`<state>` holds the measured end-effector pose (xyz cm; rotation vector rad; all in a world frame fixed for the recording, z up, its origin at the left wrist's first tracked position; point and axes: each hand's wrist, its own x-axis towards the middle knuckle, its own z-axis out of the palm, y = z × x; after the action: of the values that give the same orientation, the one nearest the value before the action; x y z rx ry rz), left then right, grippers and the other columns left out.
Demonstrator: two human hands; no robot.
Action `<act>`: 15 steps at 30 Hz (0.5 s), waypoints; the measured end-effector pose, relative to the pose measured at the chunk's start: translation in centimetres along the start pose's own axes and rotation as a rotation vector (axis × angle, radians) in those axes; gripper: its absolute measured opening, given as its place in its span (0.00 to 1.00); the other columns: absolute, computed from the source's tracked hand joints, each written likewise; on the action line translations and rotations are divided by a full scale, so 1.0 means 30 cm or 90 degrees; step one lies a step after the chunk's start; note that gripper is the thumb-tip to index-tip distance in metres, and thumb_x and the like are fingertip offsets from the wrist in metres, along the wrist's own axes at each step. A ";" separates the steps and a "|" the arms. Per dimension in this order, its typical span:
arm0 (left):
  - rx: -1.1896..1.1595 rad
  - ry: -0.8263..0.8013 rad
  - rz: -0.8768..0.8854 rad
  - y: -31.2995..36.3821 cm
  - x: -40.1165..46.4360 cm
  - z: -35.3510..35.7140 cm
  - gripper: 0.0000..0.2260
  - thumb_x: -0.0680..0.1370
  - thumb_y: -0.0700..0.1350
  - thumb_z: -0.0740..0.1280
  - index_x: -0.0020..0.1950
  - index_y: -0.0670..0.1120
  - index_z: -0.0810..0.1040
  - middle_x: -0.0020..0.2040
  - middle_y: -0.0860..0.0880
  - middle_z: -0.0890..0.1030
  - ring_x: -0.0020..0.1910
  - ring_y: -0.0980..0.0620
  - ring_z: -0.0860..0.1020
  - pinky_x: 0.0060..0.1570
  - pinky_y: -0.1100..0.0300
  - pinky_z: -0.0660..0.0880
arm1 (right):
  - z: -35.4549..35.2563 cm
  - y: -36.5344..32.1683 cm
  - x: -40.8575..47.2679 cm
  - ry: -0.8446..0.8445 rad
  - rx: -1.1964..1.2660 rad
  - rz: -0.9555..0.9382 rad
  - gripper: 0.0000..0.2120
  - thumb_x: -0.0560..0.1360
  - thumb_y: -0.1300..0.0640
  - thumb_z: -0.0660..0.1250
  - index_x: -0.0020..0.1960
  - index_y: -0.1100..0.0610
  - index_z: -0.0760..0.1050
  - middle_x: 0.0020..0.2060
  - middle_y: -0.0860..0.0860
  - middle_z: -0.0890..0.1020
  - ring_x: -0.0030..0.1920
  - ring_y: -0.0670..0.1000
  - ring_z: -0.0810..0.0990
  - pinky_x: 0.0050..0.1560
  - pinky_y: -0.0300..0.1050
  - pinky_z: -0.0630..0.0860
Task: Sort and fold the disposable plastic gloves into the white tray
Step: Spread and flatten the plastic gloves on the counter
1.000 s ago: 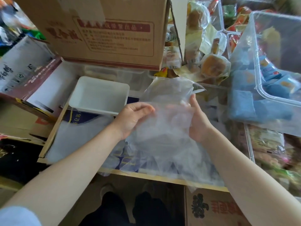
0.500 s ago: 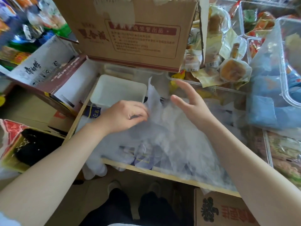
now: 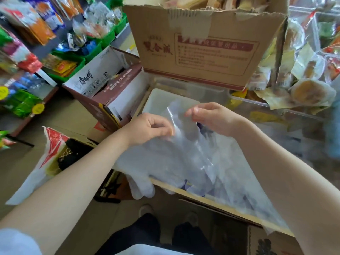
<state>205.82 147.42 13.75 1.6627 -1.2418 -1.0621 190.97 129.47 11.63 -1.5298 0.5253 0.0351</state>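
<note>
A clear plastic glove (image 3: pixel 181 115) is lifted between my two hands, just in front of the white tray (image 3: pixel 156 100). My left hand (image 3: pixel 149 128) pinches its left edge with curled fingers. My right hand (image 3: pixel 211 117) pinches its right edge between thumb and fingers. Under both hands lies a loose pile of clear gloves (image 3: pixel 193 162) spread over the wooden-edged table (image 3: pixel 207 199). Some glove fingers (image 3: pixel 140 187) hang over the table's front edge. The held glove covers part of the tray.
A big cardboard box (image 3: pixel 202 46) stands right behind the tray. A maroon and white carton (image 3: pixel 110 94) sits to the left. Packaged buns (image 3: pixel 311 92) and clear bins crowd the right. Snack shelves (image 3: pixel 46 43) fill the far left. Another box (image 3: pixel 266 243) stands below the table.
My right hand has come back from an open reach and now pinches the glove. Both hands have raised one glove off the pile toward the tray. The view has shifted left.
</note>
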 end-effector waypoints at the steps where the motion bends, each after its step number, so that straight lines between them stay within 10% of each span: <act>1: -0.066 0.001 -0.021 -0.008 -0.011 -0.017 0.06 0.74 0.37 0.67 0.39 0.45 0.82 0.36 0.52 0.82 0.38 0.56 0.80 0.43 0.67 0.75 | 0.017 0.003 0.012 0.002 0.033 0.000 0.12 0.69 0.48 0.66 0.47 0.54 0.80 0.39 0.45 0.80 0.44 0.50 0.75 0.51 0.44 0.69; 7: -0.305 -0.100 -0.059 -0.052 -0.059 -0.099 0.08 0.70 0.42 0.65 0.30 0.47 0.77 0.33 0.47 0.77 0.36 0.49 0.74 0.40 0.65 0.70 | 0.156 0.024 0.085 -0.014 0.193 0.132 0.32 0.68 0.38 0.65 0.65 0.55 0.70 0.62 0.52 0.77 0.59 0.54 0.78 0.63 0.55 0.72; 11: -0.344 -0.148 -0.080 -0.091 -0.078 -0.139 0.08 0.68 0.44 0.63 0.29 0.46 0.74 0.35 0.39 0.75 0.37 0.43 0.72 0.40 0.60 0.70 | 0.280 0.052 0.125 -0.094 0.292 0.121 0.27 0.72 0.43 0.63 0.61 0.63 0.71 0.53 0.57 0.79 0.53 0.54 0.78 0.59 0.46 0.72; 15: -0.401 -0.108 -0.091 -0.127 -0.103 -0.185 0.11 0.72 0.41 0.62 0.29 0.46 0.75 0.31 0.49 0.77 0.35 0.52 0.77 0.39 0.64 0.73 | 0.318 0.038 0.142 0.018 0.274 0.060 0.09 0.77 0.62 0.61 0.43 0.60 0.79 0.32 0.50 0.81 0.31 0.47 0.79 0.33 0.37 0.75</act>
<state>211.66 151.83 12.60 1.1997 -0.7722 -1.5173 197.24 137.34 8.66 -1.0862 0.5858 -0.0261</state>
